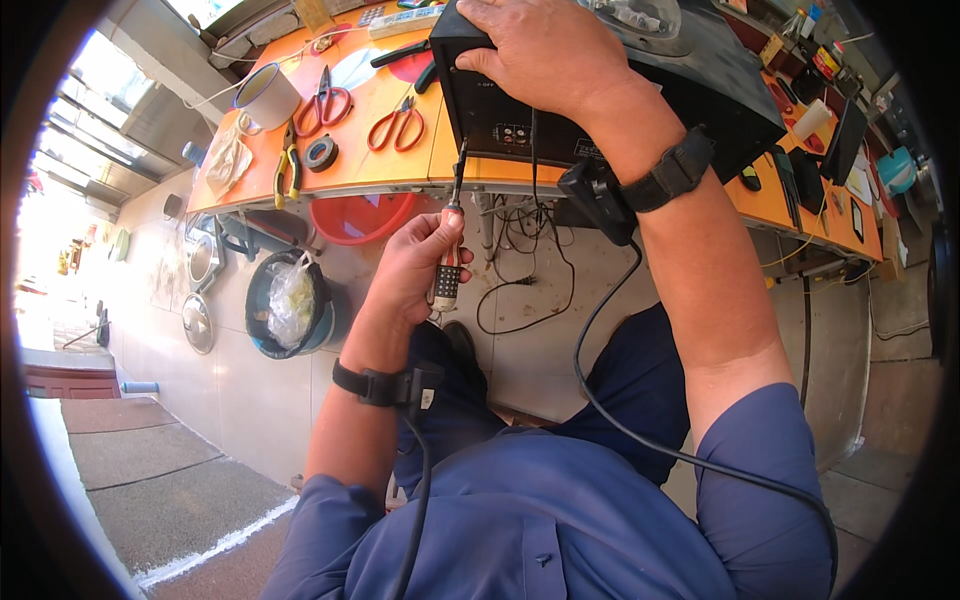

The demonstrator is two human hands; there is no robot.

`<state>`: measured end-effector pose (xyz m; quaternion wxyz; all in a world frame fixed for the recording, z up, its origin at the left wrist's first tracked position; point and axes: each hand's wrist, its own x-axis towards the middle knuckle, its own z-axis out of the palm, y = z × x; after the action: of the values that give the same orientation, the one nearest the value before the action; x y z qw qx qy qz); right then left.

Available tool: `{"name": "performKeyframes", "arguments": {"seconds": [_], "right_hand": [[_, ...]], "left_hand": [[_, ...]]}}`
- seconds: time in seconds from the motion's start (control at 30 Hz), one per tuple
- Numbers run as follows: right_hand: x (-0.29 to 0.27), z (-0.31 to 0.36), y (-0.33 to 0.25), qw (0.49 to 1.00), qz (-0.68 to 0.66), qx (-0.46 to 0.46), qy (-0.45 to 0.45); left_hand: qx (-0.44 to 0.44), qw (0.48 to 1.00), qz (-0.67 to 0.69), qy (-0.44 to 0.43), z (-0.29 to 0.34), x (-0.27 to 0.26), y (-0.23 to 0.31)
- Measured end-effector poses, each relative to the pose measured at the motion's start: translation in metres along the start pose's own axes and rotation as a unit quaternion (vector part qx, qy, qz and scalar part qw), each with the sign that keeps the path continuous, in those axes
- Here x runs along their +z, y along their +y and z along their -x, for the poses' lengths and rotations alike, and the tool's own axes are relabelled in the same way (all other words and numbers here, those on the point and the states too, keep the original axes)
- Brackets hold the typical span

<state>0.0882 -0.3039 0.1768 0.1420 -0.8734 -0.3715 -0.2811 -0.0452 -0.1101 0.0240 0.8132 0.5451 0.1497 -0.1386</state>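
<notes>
My left hand [428, 262] is wrapped round the handle of a screwdriver [447, 280], which points up and away from me. The screwdriver's dark tip reaches the near left bottom corner of a black electronic box [500, 112]; I cannot make out whether it sits in a screw. Small round sockets show on the box's near panel, and a cord hangs down from it. My right hand [545, 45] grips the box's left end, thumb on the panel side and fingers over the top edge, some of them cut off by the picture. Both wrists wear black straps with cables.
Left of the box, the orange table [345, 170] bears red-handled scissors [397, 128], larger shears [323, 106], pliers [287, 168], black tape [320, 154] and a white mug [267, 97]. Below are a bucket [322, 335], a red basin [360, 222] and tangled cables [545, 265].
</notes>
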Motion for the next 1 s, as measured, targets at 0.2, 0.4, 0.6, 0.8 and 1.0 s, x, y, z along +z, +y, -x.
{"name": "performKeyframes", "arguments": {"seconds": [0.2, 0.4, 0.6, 0.8, 1.0], "right_hand": [[0.007, -0.004, 0.001, 1.0, 0.018, -0.012, 0.01], [0.006, -0.005, 0.001, 1.0, 0.023, -0.007, 0.01], [0.008, -0.003, 0.002, 0.999, 0.018, -0.035, 0.032], [0.001, 0.017, -0.023, 0.982, 0.007, -0.07, 0.177], [0.005, 0.118, -0.064, 0.898, -0.39, 0.198, 0.056]], "left_hand": [[-0.038, 0.997, 0.055, -0.025, -0.003, -0.005, 0.002], [-0.066, 0.997, 0.018, -0.041, -0.006, -0.01, 0.014], [0.044, 0.998, -0.004, -0.038, 0.003, -0.009, -0.004], [0.202, 0.979, -0.004, -0.014, 0.019, 0.012, -0.017], [0.279, 0.951, -0.129, 0.026, 0.032, 0.054, -0.024]]}}
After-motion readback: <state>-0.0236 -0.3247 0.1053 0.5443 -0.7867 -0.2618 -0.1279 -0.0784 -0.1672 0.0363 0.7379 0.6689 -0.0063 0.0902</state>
